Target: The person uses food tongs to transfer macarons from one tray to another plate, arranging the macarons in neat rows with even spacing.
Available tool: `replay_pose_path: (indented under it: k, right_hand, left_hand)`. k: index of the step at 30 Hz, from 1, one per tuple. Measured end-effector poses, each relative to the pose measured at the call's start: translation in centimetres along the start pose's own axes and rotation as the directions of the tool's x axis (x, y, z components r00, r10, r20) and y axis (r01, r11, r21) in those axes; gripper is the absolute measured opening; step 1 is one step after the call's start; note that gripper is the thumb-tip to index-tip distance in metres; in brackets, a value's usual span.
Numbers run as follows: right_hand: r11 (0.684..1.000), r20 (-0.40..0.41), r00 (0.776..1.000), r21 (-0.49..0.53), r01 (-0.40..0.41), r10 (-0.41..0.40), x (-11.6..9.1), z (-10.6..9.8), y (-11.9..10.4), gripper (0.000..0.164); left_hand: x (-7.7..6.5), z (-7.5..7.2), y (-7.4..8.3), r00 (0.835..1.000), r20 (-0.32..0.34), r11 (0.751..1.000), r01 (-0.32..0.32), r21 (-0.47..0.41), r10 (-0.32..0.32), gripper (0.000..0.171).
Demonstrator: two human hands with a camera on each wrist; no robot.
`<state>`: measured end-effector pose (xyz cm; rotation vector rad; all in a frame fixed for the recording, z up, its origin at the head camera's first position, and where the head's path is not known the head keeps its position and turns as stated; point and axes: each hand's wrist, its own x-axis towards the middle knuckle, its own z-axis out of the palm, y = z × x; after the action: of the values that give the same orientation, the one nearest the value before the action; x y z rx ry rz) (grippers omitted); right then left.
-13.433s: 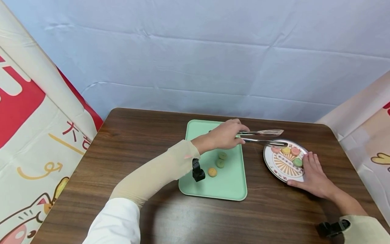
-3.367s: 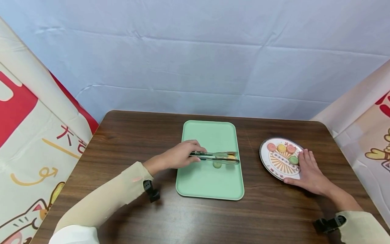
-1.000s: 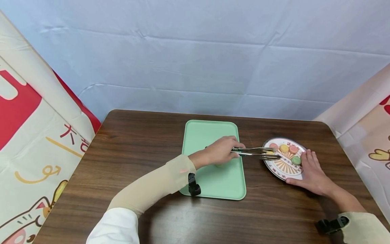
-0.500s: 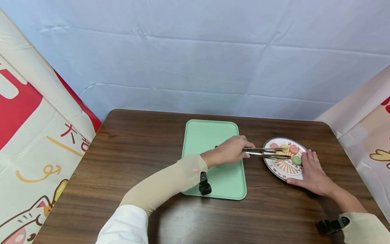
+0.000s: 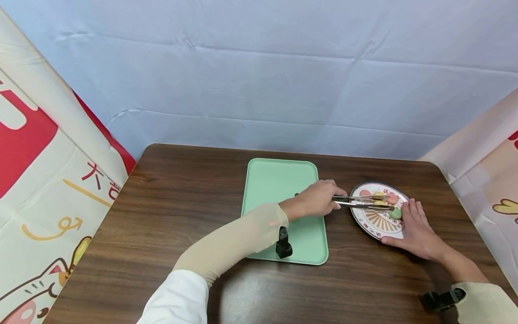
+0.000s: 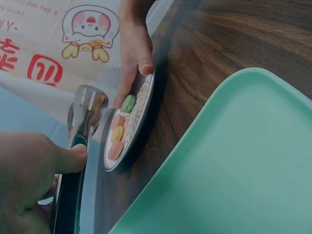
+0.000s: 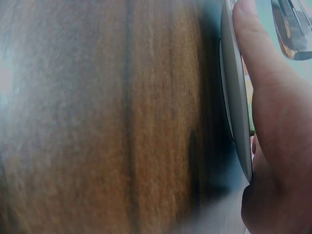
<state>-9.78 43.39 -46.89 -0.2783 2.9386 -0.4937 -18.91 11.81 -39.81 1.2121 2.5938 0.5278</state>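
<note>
My left hand [image 5: 321,198] grips metal tongs [image 5: 370,207] with dark handles and slotted ends. The tongs' ends reach over a round printed plate [image 5: 366,225], with a small yellow piece [image 5: 379,202] showing between them. On the plate lie several macaron-like sweets: a pink one [image 5: 365,193], another pink one [image 5: 391,198], a green one [image 5: 395,213] and a yellow one [image 6: 117,133]. At the plate's right side rests my right hand [image 5: 418,231], fingers extended and spread, thumb along the near rim [image 7: 239,102].
A light green tray [image 5: 279,177] lies left of the plate, partly covered by the left forearm; the sweets seen on it before are hidden. The dark wooden table [image 5: 182,180] ends at a pale cloth [image 5: 259,90] behind.
From over the tray, the left hand has brought the tongs, a yellow piece between them, right over the plate, still creeping rightward. The right hand stays at the plate.
</note>
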Motion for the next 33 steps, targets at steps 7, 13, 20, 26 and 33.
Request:
replay_pose_path:
  k: [7,13,20,26,33]
  right_hand:
    - [1.0,0.01,1.0,-0.007,-0.009,0.01,0.0,-0.2,-0.2,0.133]
    - [1.0,0.008,1.0,-0.008,-0.011,0.011,0.0,-0.2,-0.2,0.134]
    - [1.0,-0.01,1.0,-0.005,0.001,-0.001,0.0,0.0,0.0,0.134]
    - [1.0,-0.016,1.0,-0.004,0.005,-0.005,0.0,0.1,0.1,0.134]
    - [1.0,-0.03,0.999,-0.005,0.019,-0.019,0.0,0.3,0.0,0.134]
  left_hand:
    - [0.9,0.3,0.7,0.999,0.022,0.999,0.037,0.036,-0.038,0.04]
    - [1.6,0.7,1.1,0.996,0.046,0.996,0.069,0.049,-0.072,0.041]
    - [2.4,1.2,1.5,0.991,0.079,0.992,0.1,0.073,-0.106,0.042]
    - [3.0,1.7,1.6,0.983,0.099,0.986,0.144,0.088,-0.153,0.043]
    - [3.1,2.2,1.4,0.978,0.101,0.981,0.178,0.07,-0.185,0.043]
